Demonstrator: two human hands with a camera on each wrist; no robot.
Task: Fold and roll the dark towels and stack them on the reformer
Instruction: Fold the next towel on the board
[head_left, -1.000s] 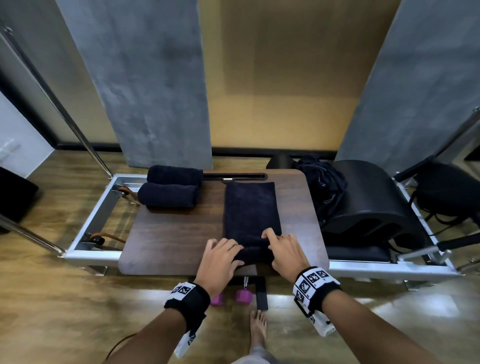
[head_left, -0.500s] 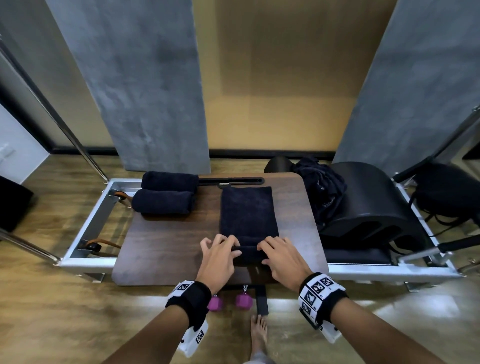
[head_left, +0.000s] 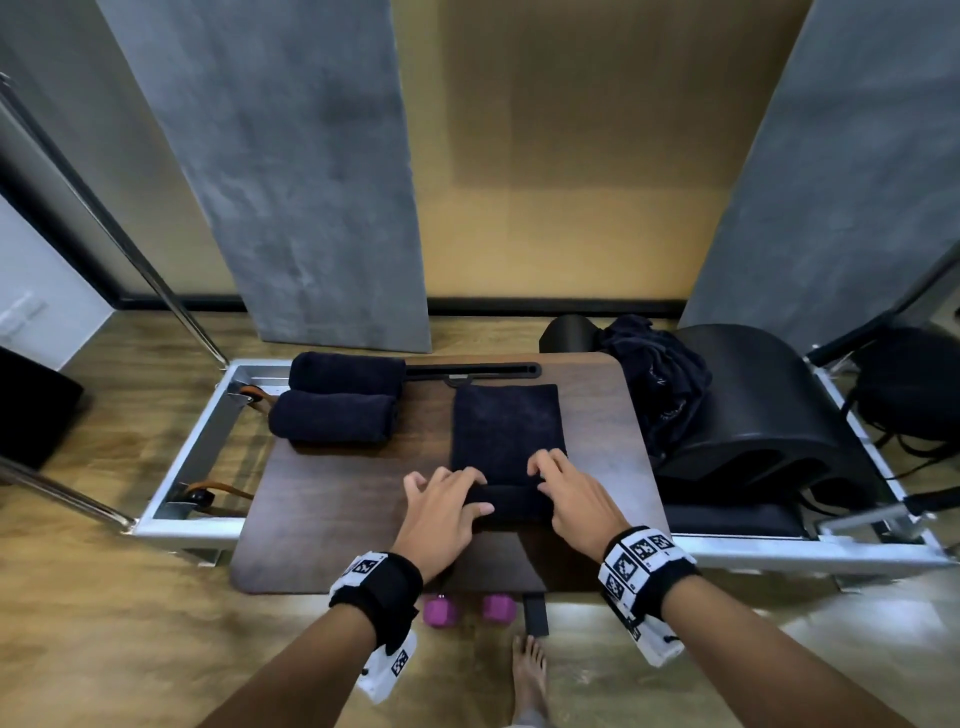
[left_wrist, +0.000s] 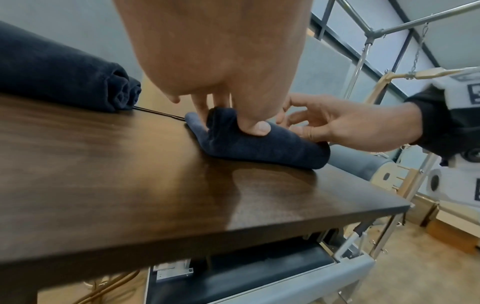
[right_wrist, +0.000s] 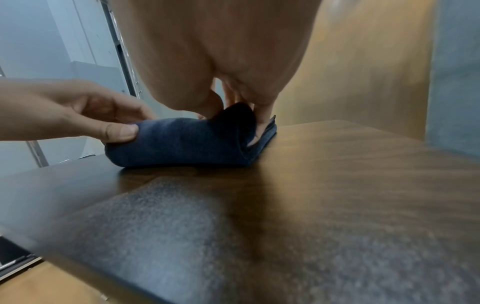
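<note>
Slack between the left hand (head_left: 441, 512) and right hand (head_left: 582, 499), both pinching the towel (head_left: 506, 431), could leave the roll loose or crooked.

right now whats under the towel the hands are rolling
The towel lies straight on the dark wooden board, with the left hand and right hand on its rolled near end. Whether anything lies beneath the cloth cannot be seen.
</note>
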